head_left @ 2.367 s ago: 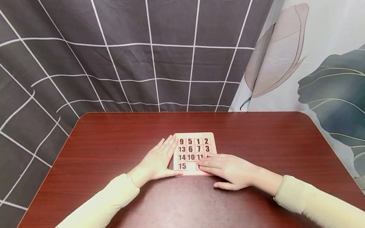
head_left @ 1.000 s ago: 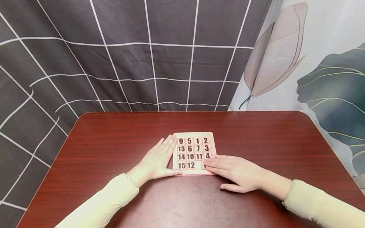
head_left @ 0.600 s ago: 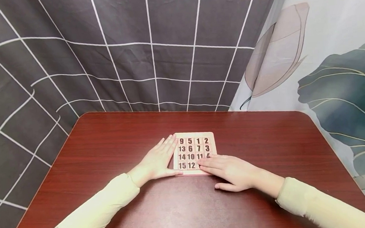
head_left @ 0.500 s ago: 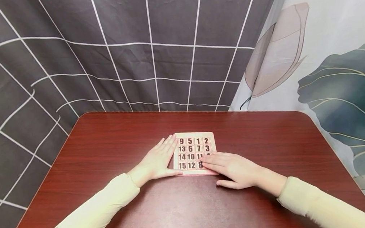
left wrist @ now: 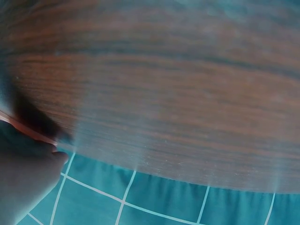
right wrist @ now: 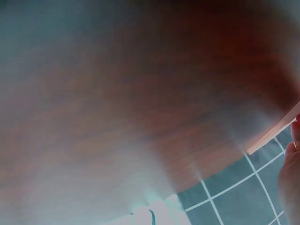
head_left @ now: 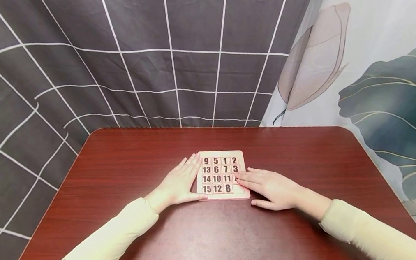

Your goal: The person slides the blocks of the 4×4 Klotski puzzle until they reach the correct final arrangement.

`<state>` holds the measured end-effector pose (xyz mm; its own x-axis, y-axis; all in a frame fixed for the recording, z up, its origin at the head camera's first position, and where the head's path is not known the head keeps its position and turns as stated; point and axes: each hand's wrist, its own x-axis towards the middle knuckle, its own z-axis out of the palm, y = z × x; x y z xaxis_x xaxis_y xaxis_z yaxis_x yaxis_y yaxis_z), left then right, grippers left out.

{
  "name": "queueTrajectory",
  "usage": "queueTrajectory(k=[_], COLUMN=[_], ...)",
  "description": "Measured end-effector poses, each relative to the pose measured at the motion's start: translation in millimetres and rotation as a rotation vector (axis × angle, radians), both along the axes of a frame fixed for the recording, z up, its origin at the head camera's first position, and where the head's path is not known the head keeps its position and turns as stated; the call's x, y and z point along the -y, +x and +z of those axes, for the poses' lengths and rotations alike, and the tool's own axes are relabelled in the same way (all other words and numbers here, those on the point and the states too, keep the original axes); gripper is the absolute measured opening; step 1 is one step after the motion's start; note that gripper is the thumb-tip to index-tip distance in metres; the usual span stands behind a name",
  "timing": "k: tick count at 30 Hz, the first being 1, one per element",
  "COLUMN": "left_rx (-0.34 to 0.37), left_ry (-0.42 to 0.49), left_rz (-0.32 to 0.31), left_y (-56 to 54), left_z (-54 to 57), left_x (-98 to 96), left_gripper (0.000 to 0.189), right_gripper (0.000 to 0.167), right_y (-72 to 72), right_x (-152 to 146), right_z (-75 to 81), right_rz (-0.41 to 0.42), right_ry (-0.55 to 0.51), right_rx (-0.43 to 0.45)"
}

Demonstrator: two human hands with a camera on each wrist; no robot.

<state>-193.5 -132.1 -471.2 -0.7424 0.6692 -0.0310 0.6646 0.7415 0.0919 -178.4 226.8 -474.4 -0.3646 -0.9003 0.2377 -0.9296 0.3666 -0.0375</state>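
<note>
A: Widest things first?

B: Dark gridded curtain behind, pale leaf-print curtain to the right. Below them, a reddish-brown table.

A: And the number board?

B: Flat on the table, about mid-width, between the two hands. Four rows of numbered tiles.

A: Hands?

B: Left hand: spread, fingers straight along the board's left edge, thumb at the near left corner. Touching, not gripping. Right hand: fingers extended, nothing grasped, tips over the right-hand column; thumb off the board. Wrist views too blurred to add much.

A: Smallest parts?

B: Tile 4, partly under the right fingertips. Tile 3 just above it, tile 8 at the end of the bottom row. Gap in the near right corner, below the 4.

A: Step in hand, your reading?

B: Probably working the 4 towards that gap. To do it well: light pressure, a straight pull towards the body, no twist, or the tile may bind. Fingertips clear of the 3 and the 8, so neither gets dragged. Left hand best used as a steady stop for the frame.
</note>
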Motion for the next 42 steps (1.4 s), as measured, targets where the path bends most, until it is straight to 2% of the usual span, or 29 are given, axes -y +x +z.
queueTrajectory(k=[13, 17, 26, 30, 35, 42], left_rx=[0.002, -0.002, 0.005, 0.008, 0.011, -0.019], left_ry=[0.001, 0.006, 0.022, 0.028, 0.018, -0.005], left_rz=[0.005, 0.007, 0.002, -0.002, -0.004, -0.005], left_y=[-0.1, 0.1, 1.4, 1.6, 1.2, -0.1], left_z=[0.1, -1.2, -1.5, -1.2, -2.1, -0.7], left_x=[0.0, 0.4, -0.9, -2.1, -2.2, 0.4], left_gripper=[0.116, 0.116, 0.116, 0.116, 0.117, 0.117], right_gripper=[0.064, 0.065, 0.064, 0.065, 0.064, 0.062], right_y=[20.5, 15.8, -12.5, -20.2, -20.0, -8.0], right_x=[-0.7, -0.6, 1.9, 2.7, 2.8, 4.0], right_z=[2.4, 3.8, 6.1, 4.1, 1.3, 1.9], right_rz=[0.073, 0.054, -0.048, -0.075, -0.067, -0.014], right_ry=[-0.033, -0.037, -0.015, 0.009, 0.02, 0.0], right_rx=[-0.021, -0.021, 0.003, 0.027, 0.036, 0.0])
